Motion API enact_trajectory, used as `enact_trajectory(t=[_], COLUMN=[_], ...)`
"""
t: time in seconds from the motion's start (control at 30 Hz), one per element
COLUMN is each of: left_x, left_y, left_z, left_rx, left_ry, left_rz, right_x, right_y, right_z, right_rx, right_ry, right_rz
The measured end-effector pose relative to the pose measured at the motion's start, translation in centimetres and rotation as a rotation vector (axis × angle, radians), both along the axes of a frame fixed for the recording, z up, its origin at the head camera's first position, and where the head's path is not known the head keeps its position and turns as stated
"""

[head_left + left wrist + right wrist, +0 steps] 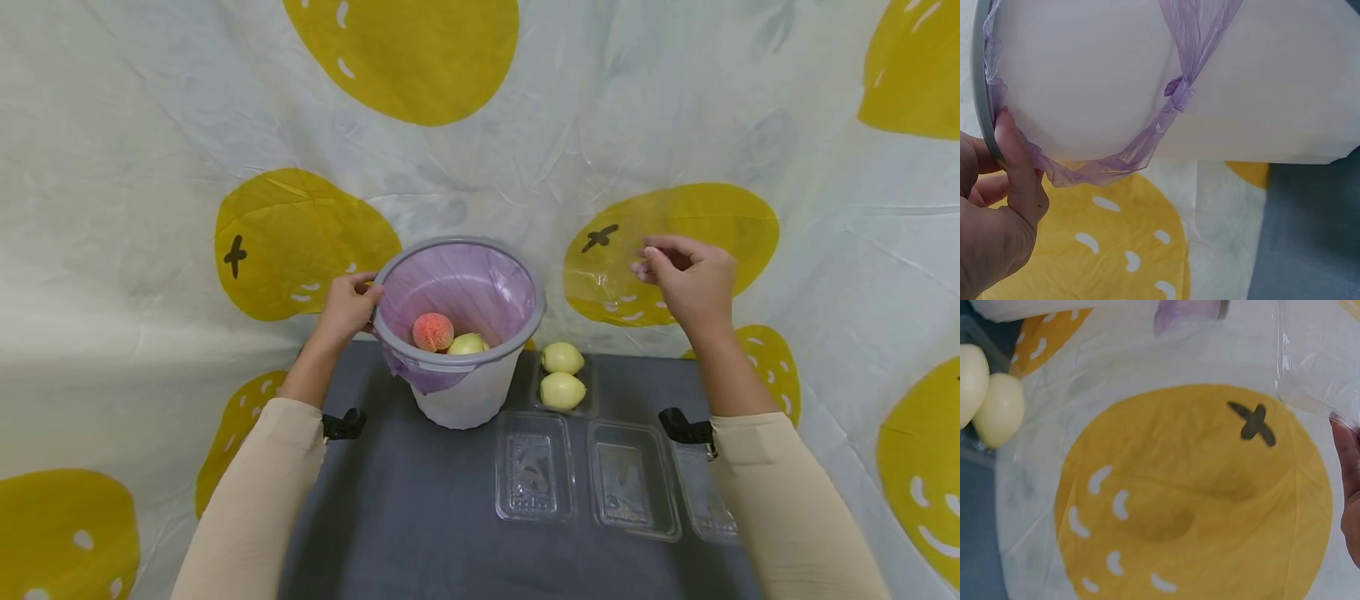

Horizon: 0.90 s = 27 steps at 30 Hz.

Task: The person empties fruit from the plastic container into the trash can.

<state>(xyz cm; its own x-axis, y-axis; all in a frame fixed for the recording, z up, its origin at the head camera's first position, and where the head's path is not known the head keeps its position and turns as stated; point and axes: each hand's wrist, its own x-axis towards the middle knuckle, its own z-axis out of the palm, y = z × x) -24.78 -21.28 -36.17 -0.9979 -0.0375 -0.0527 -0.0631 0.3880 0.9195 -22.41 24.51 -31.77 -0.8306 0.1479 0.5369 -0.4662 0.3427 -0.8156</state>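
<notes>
A white bin (461,408) with a grey rim and a purple bag liner (480,275) stands tilted toward me on the table. My left hand (348,310) grips its rim at the left, and the left wrist view shows the thumb (1013,150) on the outside. Inside the bin lie a pinkish-red peach-like fruit (432,332) and a pale yellow-green fruit (467,343). Up at the right, my right hand (693,279) pinches thin clear plastic film (1316,362) between thumb and fingers. The film spreads left of the hand, over the curtain's yellow print.
Two pale yellow fruits (562,375) sit in a clear plastic tray (590,392) right of the bin. Nearer stand more clear trays: one (534,505), a second (637,525), and a third (705,500) partly behind my right sleeve. A patterned curtain (547,150) hangs behind the dark table (420,517).
</notes>
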Motion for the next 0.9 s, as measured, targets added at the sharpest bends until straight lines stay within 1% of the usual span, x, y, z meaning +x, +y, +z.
enact_trajectory(t=[0.13,0.33,0.5,0.57,0.67,0.73,0.8,0.9], left_x=[0.1,0.2,0.2,0.2,0.2,0.2,0.2,0.2], left_y=[0.1,0.1,0.1,0.0,0.0,0.0,0.1,0.1], left_z=[0.1,0.0,0.0,-0.1,-0.1,-0.1,0.0,0.1], left_rx=[0.000,-0.011,-0.006,-0.004,-0.006,-0.001,0.002,0.006], left_ry=[0.004,0.011,0.012,0.012,0.009,0.006,0.004,0.005], left_rz=[0.001,0.002,0.007,0.006,0.005,0.005,0.006,0.005], right_x=[0.4,0.9,1.2,1.3,1.3,1.3,1.2,1.0], right_y=[1.4,3.5,5.2,5.9,6.9,7.5,8.1,9.0], right_z=[-1.3,-3.7,-5.8,-6.7,-8.5,-9.8,-10.9,-12.4], right_rx=[0.007,0.019,0.063,0.112,0.245,0.329,0.375,0.405], right_ry=[-0.037,-0.097,-0.196,-0.241,-0.294,-0.312,-0.332,-0.376], right_rz=[-0.031,-0.094,-0.102,-0.112,-0.147,-0.172,-0.178,-0.180])
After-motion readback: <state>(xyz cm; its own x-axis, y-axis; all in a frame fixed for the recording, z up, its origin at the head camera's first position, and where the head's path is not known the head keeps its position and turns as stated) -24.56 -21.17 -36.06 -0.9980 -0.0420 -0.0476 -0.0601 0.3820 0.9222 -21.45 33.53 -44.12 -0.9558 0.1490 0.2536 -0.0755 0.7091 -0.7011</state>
